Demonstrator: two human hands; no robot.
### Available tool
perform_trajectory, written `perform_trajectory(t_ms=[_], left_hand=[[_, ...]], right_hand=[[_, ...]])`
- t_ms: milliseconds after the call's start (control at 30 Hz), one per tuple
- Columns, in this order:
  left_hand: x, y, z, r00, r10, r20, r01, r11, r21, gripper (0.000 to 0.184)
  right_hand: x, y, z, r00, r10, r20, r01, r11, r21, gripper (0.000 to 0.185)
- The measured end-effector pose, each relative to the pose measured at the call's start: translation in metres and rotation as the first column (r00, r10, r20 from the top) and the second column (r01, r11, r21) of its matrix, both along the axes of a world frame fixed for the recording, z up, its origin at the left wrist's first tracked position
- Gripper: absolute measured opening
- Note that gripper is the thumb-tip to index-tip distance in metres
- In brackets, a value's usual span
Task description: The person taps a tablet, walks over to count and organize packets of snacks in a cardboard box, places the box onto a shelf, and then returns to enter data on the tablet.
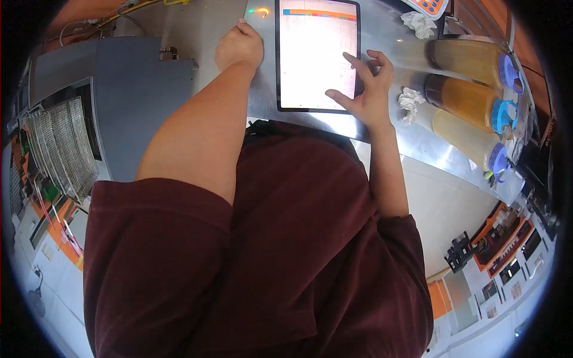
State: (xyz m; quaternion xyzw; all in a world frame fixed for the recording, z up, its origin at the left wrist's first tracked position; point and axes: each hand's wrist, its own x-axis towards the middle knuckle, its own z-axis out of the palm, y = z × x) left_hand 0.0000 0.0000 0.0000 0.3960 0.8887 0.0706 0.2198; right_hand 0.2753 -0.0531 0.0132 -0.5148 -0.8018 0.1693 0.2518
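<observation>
A tablet (pixel 318 59) with a bright white page and a coloured band near its top lies on the metal counter (pixel 262 89). Over the tablet's right edge is my right hand (pixel 371 89), fingers spread, thumb and index finger above the lower right of the screen; it holds nothing. To the left of the tablet, my left hand (pixel 240 46) rests on the counter, its fingers curled in and the thumb on top. Whether anything is inside that fist is hidden.
Three bottles of yellowish and brown liquid, including a brown one (pixel 465 101), lie toward the right in view. Crumpled white paper (pixel 410 101) sits between them and my right hand, with another crumpled piece (pixel 419 25) farther back. A grey panel (pixel 131 113) stands at left.
</observation>
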Motion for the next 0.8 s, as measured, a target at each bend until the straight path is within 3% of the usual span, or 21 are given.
perform_trajectory(t_ms=[67,467,800], left_hand=[[-0.002,-0.002,-0.002,1.000,-0.015,-0.007,0.015,1.000,0.002,0.063],[0.003,0.001,0.005,1.000,-0.008,-0.016,0.008,1.000,-0.002,0.063],[0.004,0.000,0.005,1.000,-0.008,-0.020,0.009,1.000,0.017,0.063]], right_hand=[[0.002,-0.001,-0.006,0.998,-0.021,-0.061,0.022,1.000,0.008,0.074],[-0.002,0.001,0.001,0.999,0.008,0.037,-0.010,0.999,0.036,0.065],[0.010,0.002,-0.012,0.971,-0.046,-0.235,0.064,0.996,0.066,0.061]])
